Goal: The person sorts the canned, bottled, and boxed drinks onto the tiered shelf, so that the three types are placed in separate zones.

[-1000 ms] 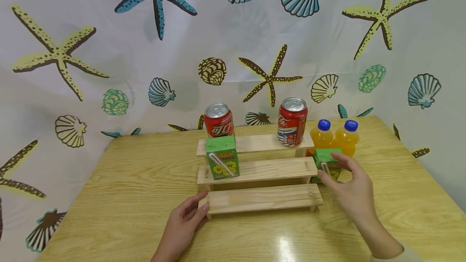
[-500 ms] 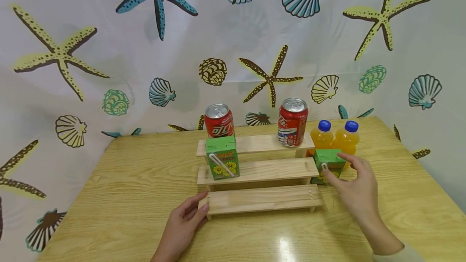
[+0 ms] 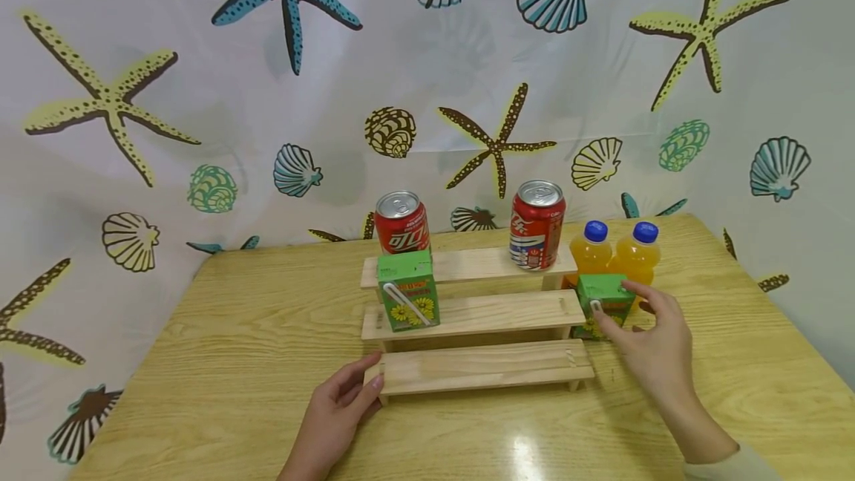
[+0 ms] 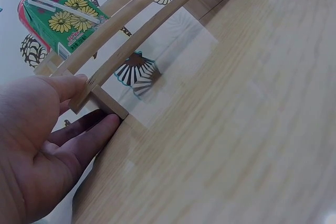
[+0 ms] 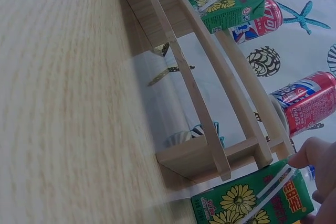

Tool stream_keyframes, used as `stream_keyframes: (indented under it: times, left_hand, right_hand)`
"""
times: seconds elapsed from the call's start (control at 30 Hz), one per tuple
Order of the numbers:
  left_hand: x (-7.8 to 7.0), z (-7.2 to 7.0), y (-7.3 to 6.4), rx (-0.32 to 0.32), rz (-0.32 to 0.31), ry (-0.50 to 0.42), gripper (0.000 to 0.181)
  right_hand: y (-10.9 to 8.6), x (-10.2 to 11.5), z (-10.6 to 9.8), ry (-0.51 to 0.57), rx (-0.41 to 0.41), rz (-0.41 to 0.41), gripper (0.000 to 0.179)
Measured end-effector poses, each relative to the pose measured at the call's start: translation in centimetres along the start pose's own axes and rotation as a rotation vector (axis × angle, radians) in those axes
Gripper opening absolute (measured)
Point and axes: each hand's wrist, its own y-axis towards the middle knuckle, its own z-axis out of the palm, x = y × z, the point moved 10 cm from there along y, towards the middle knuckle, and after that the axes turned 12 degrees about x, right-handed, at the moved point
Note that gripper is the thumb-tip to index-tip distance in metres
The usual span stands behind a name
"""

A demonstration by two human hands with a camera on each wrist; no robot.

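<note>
A green drink carton (image 3: 604,288) with a white straw stands at the right end of the three-step wooden shelf (image 3: 481,368). My right hand (image 3: 653,351) pinches this carton, thumb at its straw side and index finger at the far right top edge. In the right wrist view the carton (image 5: 252,200) is beside the shelf's end, with part of the hand (image 5: 320,169) at the edge. My left hand (image 3: 337,403) grips the left end of the lowest step. The left wrist view has that thumb on the board and the other fingers (image 4: 92,137) against its leg.
A second green carton (image 3: 409,295) stands on the middle step at left. Two red cola cans (image 3: 404,232) are on the top step, left and right. Two orange juice bottles (image 3: 637,257) with blue caps stand behind the held carton. A patterned curtain (image 3: 427,43) hangs behind the table.
My right hand has shifted slightly right and down, and its thumb has moved from the carton's left edge onto the straw side. My left hand and the shelf stay put.
</note>
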Motion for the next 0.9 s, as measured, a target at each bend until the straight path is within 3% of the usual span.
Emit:
stream_keyframes:
  times: [0.43,0.9]
  left_hand:
    - [0.1,0.0,0.1,0.005,0.004,-0.004,0.047]
    - [0.1,0.1,0.0,0.009,0.014,-0.008,0.048]
  right_hand:
    - [0.3,-0.9,0.8,0.085,0.009,-0.009,0.073]
    - [0.7,-1.7,1.6,0.141,0.002,-0.025,0.07]
